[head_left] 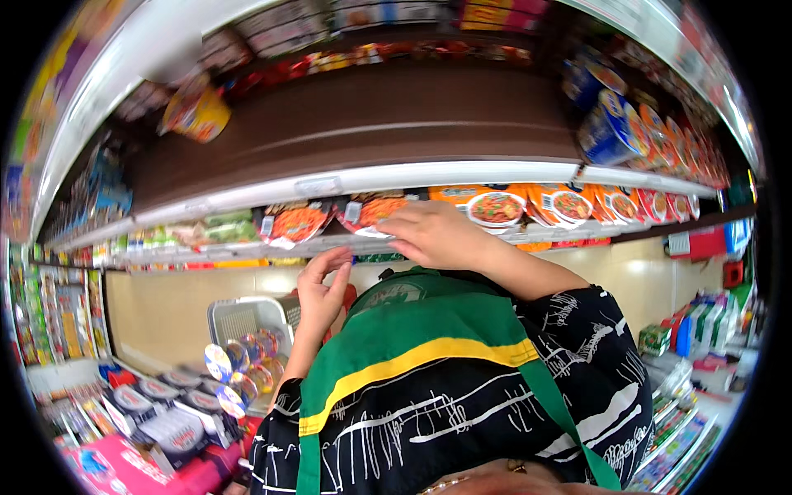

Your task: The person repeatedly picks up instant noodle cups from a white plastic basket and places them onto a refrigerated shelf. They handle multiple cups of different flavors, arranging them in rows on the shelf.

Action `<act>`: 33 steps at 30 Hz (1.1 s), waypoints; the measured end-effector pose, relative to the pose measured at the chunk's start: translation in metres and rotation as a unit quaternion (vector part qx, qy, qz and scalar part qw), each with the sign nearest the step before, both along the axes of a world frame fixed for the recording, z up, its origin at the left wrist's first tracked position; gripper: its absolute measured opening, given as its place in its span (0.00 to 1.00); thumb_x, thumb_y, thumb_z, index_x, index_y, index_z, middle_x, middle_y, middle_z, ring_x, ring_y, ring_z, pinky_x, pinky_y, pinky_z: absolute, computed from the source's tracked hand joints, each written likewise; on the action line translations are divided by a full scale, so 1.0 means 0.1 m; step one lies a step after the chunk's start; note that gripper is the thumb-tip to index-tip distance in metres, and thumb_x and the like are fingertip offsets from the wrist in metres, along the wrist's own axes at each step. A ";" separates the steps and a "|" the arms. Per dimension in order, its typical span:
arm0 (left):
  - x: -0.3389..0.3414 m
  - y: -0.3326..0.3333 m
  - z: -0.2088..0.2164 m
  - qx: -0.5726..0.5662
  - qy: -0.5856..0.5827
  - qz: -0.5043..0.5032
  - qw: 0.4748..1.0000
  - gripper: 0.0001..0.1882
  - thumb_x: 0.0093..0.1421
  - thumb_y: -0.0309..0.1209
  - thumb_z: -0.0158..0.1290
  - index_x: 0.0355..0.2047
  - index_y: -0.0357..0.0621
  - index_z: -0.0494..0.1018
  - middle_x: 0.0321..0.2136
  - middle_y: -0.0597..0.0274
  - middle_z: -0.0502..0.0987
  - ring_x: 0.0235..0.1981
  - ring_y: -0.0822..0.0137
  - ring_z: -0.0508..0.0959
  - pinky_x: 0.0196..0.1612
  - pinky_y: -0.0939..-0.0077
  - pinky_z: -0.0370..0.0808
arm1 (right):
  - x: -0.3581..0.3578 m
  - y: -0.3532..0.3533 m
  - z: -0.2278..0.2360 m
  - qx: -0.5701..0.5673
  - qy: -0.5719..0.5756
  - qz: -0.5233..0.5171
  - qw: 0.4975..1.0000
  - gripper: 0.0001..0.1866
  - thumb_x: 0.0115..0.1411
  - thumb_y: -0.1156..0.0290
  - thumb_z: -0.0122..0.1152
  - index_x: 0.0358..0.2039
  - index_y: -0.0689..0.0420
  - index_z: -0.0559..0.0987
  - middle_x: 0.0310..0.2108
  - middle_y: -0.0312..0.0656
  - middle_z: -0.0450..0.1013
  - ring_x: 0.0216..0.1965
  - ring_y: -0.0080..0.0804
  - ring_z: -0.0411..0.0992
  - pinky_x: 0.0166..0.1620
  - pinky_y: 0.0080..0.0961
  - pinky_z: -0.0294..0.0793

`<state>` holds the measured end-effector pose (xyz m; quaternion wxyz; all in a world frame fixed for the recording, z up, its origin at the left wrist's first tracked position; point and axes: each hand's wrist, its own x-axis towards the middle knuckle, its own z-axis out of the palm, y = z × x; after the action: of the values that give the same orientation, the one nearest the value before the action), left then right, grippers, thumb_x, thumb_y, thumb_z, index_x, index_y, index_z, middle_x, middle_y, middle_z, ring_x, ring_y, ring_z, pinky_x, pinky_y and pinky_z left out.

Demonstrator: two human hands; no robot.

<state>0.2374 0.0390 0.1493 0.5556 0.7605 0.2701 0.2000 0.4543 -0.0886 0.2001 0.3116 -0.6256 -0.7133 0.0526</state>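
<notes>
While the right hand is curving over the black-and-orange noodle bowl on the lower shelf, pinch impossible to tell, and the left hand is hovering half-spread, light contact is probably serving best.

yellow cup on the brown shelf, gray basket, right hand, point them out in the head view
Yellow cup [211,115], head view: its visible yellow surface.
Gray basket [245,317], head view: its bare slatted part.
Right hand [436,233], head view: back of the hand.

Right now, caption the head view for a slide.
Right hand over a black pack, open left hand nearby, orange packs alongside.
</notes>
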 end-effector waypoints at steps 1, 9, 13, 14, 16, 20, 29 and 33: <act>-0.16 -0.02 -0.03 -0.041 0.020 0.050 0.998 0.13 0.58 0.21 0.50 0.44 0.34 0.70 0.37 0.56 0.77 0.40 0.69 0.77 0.45 0.77 0.73 | -0.09 0.12 -0.04 -0.027 -0.011 0.040 0.999 0.15 0.53 0.66 0.59 0.41 0.55 0.75 0.38 0.42 0.73 0.40 0.40 0.72 0.41 0.34 0.72; -1.42 -0.22 -0.55 0.002 0.077 0.304 0.949 0.14 0.55 0.25 0.54 0.42 0.35 0.73 0.34 0.54 0.79 0.36 0.66 0.79 0.41 0.74 0.74 | -1.04 0.97 -0.60 -0.175 -0.005 0.293 0.940 0.14 0.52 0.65 0.60 0.38 0.57 0.76 0.36 0.45 0.74 0.39 0.44 0.72 0.42 0.36 0.72; -1.89 -0.41 -0.85 0.014 0.098 0.427 0.899 0.14 0.53 0.27 0.56 0.41 0.37 0.73 0.32 0.55 0.79 0.31 0.67 0.79 0.36 0.74 0.74 | -1.50 1.30 -0.80 -0.218 -0.022 0.387 0.896 0.13 0.50 0.68 0.58 0.37 0.58 0.77 0.35 0.46 0.74 0.37 0.47 0.73 0.41 0.40 0.72; -2.01 -0.48 -0.92 0.018 0.105 0.458 0.882 0.14 0.52 0.28 0.56 0.40 0.37 0.73 0.32 0.56 0.79 0.31 0.67 0.79 0.35 0.74 0.74 | -1.64 1.39 -0.84 -0.233 -0.020 0.409 0.882 0.14 0.50 0.68 0.58 0.38 0.58 0.77 0.36 0.47 0.74 0.39 0.46 0.72 0.42 0.39 0.72; -2.21 -0.60 -0.97 -0.009 0.158 0.518 0.840 0.16 0.50 0.29 0.59 0.40 0.38 0.74 0.32 0.57 0.79 0.31 0.68 0.78 0.35 0.74 0.74 | -1.91 1.52 -0.94 -0.281 -0.067 0.427 0.857 0.18 0.51 0.67 0.58 0.44 0.58 0.74 0.41 0.48 0.73 0.43 0.47 0.71 0.46 0.39 0.71; -2.57 -0.70 -1.23 -0.054 0.137 0.601 0.786 0.25 0.48 0.27 0.61 0.47 0.36 0.69 0.38 0.55 0.77 0.37 0.67 0.77 0.40 0.74 0.74 | -2.43 1.78 -1.21 -0.275 -0.054 0.444 0.851 0.32 0.51 0.65 0.61 0.56 0.58 0.62 0.52 0.53 0.65 0.52 0.50 0.65 0.53 0.38 0.65; -2.42 -0.21 -1.61 -0.055 -0.072 0.624 0.776 0.49 0.41 0.27 0.66 0.60 0.36 0.48 0.51 0.48 0.67 0.55 0.59 0.67 0.56 0.69 0.65 | -3.16 2.46 -1.77 -0.314 0.040 0.368 0.874 0.56 0.32 0.70 0.76 0.61 0.62 0.54 0.56 0.51 0.63 0.54 0.43 0.65 0.57 0.31 0.63; -2.40 -0.09 -1.58 -0.060 -0.051 0.650 0.755 0.50 0.38 0.33 0.67 0.59 0.36 0.51 0.49 0.49 0.69 0.52 0.56 0.69 0.54 0.65 0.65 | -3.24 2.50 -1.79 -0.389 0.145 0.375 0.829 0.57 0.32 0.70 0.77 0.62 0.61 0.54 0.52 0.47 0.68 0.53 0.37 0.67 0.55 0.29 0.66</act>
<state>-0.0031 0.0297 -0.0090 0.3489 0.3554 0.6825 0.5349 0.1305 0.1618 0.0211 0.0992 -0.3644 -0.7602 0.5287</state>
